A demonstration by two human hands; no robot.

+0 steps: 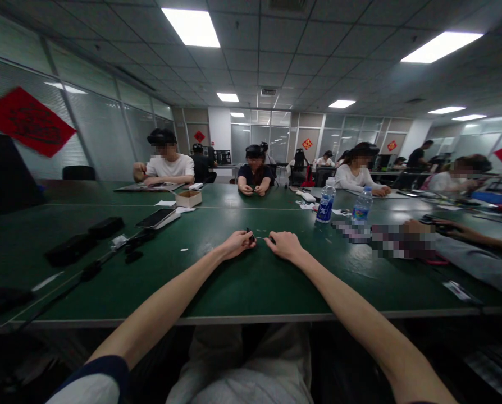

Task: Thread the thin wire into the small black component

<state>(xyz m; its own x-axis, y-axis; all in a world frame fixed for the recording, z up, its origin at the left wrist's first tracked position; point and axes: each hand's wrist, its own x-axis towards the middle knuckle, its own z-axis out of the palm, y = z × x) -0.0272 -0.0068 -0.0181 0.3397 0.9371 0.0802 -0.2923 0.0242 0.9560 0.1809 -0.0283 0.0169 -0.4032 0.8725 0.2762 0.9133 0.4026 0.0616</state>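
Both of my arms reach out over the green table (234, 292). My left hand (237, 245) is closed on a small black piece (250, 234) that pokes out past the fingertips; its kind is too small to make out. A short gap to the right, my right hand (285, 244) is closed, with a bit of something dark at its fingertips. Between the two hands runs a thin pale rod or shaft (260, 238), reaching from the right fingertips towards the black piece. Most of what the right hand grips is hidden by its fingers.
On the left lie black cases (72, 248), a phone (155, 218) and an open cardboard box (188, 198). Two water bottles (325, 201) stand at right, near a co-worker's sleeve (472, 261). A small white scrap (184, 249) lies left of my hands. Other people sit across the table.
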